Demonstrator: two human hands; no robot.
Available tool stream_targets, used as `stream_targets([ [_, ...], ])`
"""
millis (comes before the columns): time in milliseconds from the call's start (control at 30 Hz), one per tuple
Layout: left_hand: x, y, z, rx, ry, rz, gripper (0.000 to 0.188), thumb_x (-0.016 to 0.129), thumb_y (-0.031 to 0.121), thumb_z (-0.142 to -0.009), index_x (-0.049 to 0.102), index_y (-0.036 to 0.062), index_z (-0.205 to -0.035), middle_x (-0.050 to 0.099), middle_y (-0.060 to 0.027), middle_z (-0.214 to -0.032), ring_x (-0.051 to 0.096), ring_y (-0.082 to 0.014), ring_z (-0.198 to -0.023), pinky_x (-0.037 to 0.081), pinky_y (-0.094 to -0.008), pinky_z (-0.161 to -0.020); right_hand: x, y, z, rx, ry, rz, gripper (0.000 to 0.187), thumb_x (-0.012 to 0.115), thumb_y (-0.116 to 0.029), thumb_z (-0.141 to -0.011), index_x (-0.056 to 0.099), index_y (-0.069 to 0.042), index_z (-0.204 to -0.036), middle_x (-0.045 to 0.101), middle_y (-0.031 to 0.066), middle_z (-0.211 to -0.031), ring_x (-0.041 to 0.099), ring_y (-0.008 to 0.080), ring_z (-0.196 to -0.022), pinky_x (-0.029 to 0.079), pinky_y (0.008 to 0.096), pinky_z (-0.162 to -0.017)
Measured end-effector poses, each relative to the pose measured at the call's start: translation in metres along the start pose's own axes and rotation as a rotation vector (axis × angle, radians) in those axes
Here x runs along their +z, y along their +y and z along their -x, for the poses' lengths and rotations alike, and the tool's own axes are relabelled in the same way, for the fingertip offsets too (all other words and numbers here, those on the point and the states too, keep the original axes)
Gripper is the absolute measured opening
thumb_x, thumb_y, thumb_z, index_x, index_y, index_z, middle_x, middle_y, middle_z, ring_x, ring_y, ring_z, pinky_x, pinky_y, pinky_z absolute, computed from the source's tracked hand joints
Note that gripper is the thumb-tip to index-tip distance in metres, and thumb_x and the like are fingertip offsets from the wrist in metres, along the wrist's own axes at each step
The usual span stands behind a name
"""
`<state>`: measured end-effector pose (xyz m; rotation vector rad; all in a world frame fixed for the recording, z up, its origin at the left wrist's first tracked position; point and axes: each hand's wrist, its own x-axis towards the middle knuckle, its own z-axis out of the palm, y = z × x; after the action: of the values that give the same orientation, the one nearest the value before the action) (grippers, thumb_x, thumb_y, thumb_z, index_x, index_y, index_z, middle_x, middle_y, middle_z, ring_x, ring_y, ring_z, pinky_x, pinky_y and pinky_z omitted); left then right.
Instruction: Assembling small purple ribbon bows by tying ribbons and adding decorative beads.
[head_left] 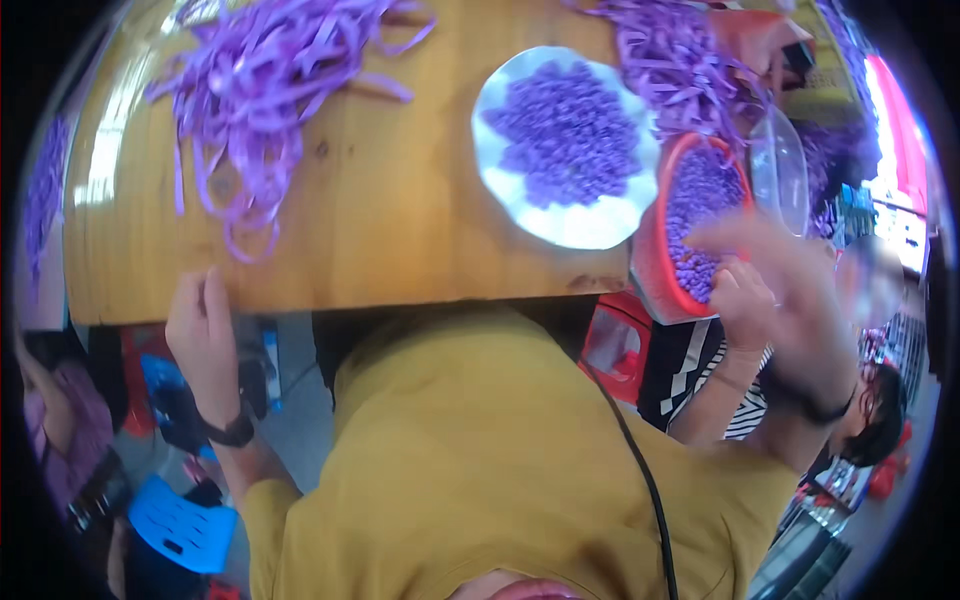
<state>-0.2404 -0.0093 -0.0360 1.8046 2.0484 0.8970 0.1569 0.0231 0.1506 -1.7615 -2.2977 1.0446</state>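
At the table's near edge, left of my body, is my left hand (203, 340), its fingers curled together. Anything between its fingertips is too small or hidden to make out. Beyond it lies a loose heap of purple ribbon strips (270, 80), apart from the hand. My right hand (790, 275) is smeared by motion beside a red-rimmed tub (662, 215) of small purple beads (695, 200); its blurred fingers reach over the tub's right side. To the tub's left, a white scalloped plate (580, 230) bears a pile of similar purple pieces (570, 135).
Another person's hand (742, 300) is at the tub's near right side, close to my right hand. More purple ribbons (675, 60) lie at the far right, near a clear plastic lid (780, 170). A blue stool (180, 525) stands at the lower left. A black cable (640, 465) crosses my shirt.
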Motion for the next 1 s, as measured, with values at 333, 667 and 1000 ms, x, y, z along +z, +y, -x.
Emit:
stream_targets([
  [333,0.008,-0.005,0.011,0.129,0.069,-0.255,0.016,0.057,0.019,-0.087,0.053,0.0051,-0.079,0.053,-0.0124,-0.069,0.054,-0.0283,-0.06,0.042,-0.0328,-0.054,0.146,0.048,0.011,-0.03,-0.304,-0.291,0.026,0.057,-0.015,-0.085,0.057,0.001,-0.106,0.06,0.0096,-0.087,0.06,0.02,-0.082,0.046,0.0294,-0.072],
  [667,0.02,-0.015,0.016,0.131,0.174,-0.448,0.026,0.05,0.034,-0.089,0.052,0.0098,-0.081,0.058,-0.0098,-0.071,0.057,-0.0314,-0.064,0.043,-0.039,-0.053,0.209,0.137,0.02,0.191,-0.2,-0.406,0.032,0.053,-0.017,-0.087,0.056,0.004,-0.111,0.062,0.0099,-0.097,0.058,0.0143,-0.088,0.045,0.025,-0.079],
  [1000,0.016,-0.023,0.005,0.179,0.019,-0.486,0.029,0.039,0.035,-0.093,0.05,0.008,-0.089,0.055,-0.0198,-0.085,0.053,-0.0409,-0.079,0.041,-0.0468,-0.063,0.234,0.221,0.043,0.34,0.072,-0.719,0.032,0.053,-0.025,-0.09,0.056,-0.001,-0.11,0.062,0.0071,-0.091,0.058,0.014,-0.083,0.046,0.0261,-0.076],
])
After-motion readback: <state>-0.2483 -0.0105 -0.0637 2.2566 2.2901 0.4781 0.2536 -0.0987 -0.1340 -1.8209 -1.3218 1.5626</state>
